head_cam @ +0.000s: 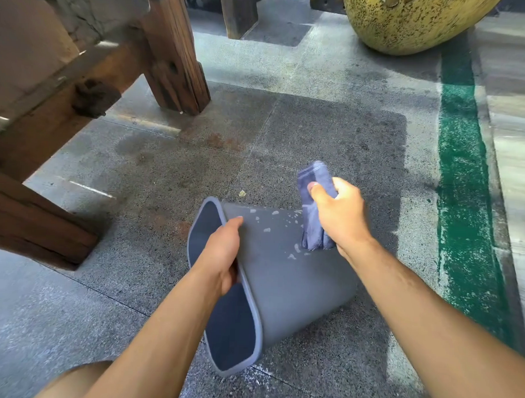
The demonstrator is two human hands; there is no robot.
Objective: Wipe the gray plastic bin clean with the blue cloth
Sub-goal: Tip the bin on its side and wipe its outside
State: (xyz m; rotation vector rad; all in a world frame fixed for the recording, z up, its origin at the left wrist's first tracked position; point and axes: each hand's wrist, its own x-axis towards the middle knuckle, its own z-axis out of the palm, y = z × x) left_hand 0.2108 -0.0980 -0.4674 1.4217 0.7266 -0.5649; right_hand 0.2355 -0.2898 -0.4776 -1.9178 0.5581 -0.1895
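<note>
Floor (332, 135): grey speckled stone with a green painted stripe (461, 176) along the right.
Bench (81, 73): dark wooden legs stood at upper left.
Pot (410, 22): yellow, speckled, at the top right.
Gray plastic bin (288, 274): lay tipped on its side on the floor, mouth facing left, pale specks on its upper wall.
Left hand (220, 254): fingers curled over the bin's rim, gripping it.
Right hand (341, 210): clenched round the blue cloth (314, 206), whose lower end touched the bin's wall.
</note>
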